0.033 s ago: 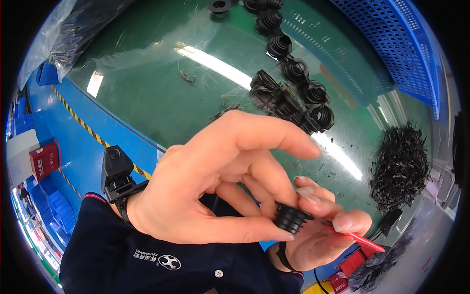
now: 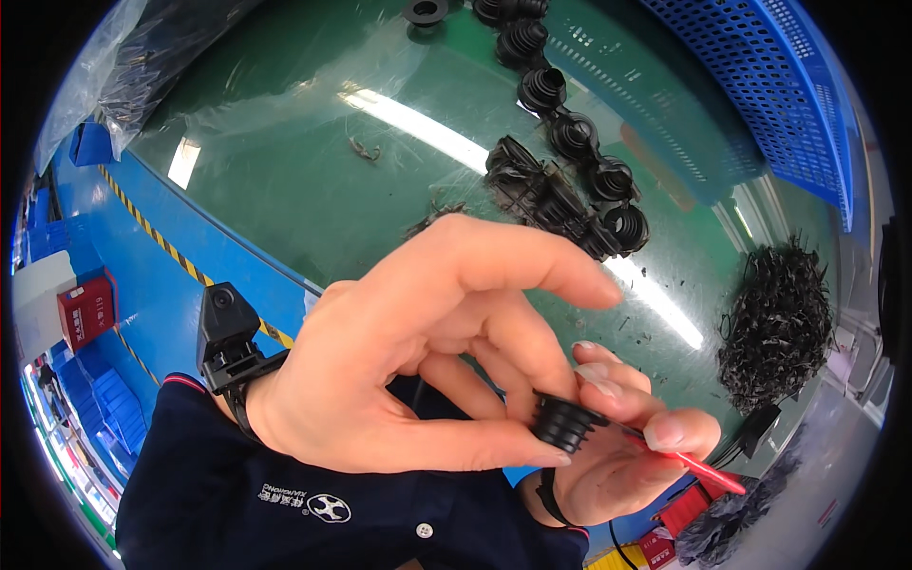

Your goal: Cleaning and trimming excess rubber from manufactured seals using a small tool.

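Note:
My left hand (image 2: 380, 370) pinches a small black ribbed rubber boot (image 2: 562, 427) between thumb and middle finger, with the index finger arched free above it. Close against the boot's right side is my right hand (image 2: 632, 446). Its fingers are closed on a slim red-handled tool (image 2: 712, 472), whose working end is hidden behind the fingers and the boot. Beyond my hands, several black rubber bellows (image 2: 575, 135) stand in a row on the green table (image 2: 285, 180), and a cluster of others (image 2: 546, 195) lies next to them.
At the right is a heap of thin black rubber trimmings (image 2: 774, 323). A blue perforated crate (image 2: 760, 85) stands at the far right. One black flanged rubber part (image 2: 425, 11) sits at the far edge. Small scraps (image 2: 364, 149) lie on the table, with plastic sheeting (image 2: 142, 66) at far left.
The outer end of the red-handled tool has tilted very slightly downward. My left hand and the rubber boot look unmoved.

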Action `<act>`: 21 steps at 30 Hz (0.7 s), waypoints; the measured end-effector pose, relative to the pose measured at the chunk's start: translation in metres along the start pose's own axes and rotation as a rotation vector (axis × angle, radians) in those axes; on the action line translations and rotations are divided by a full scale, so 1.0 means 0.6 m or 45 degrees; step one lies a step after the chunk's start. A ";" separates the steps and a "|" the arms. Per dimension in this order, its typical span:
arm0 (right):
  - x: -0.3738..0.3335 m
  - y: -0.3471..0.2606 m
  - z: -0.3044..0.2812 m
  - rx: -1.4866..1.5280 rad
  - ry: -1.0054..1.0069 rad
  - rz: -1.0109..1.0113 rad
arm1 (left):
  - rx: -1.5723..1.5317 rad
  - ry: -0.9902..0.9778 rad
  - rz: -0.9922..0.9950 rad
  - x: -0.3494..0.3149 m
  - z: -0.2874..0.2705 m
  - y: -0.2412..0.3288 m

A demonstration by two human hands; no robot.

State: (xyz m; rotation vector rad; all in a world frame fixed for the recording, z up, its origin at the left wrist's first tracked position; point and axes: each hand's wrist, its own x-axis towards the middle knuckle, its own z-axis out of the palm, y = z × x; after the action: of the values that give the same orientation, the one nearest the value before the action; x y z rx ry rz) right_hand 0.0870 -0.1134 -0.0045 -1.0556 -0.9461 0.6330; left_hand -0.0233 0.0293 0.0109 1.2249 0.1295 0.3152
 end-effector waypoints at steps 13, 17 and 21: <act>-0.002 0.000 -0.002 -0.205 0.226 -0.061 | 0.068 -0.044 0.069 -0.002 -0.002 0.003; -0.005 -0.003 -0.011 0.014 -0.107 -0.029 | 0.109 -0.144 0.156 -0.003 -0.009 0.001; -0.007 -0.006 -0.018 0.021 -0.156 -0.005 | 0.111 -0.195 0.213 -0.001 -0.011 -0.005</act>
State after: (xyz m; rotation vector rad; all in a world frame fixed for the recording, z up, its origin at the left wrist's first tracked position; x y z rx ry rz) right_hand 0.0946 -0.1226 -0.0046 -1.0089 -1.0477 0.7074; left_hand -0.0249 0.0340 0.0057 1.3443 -0.0926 0.3625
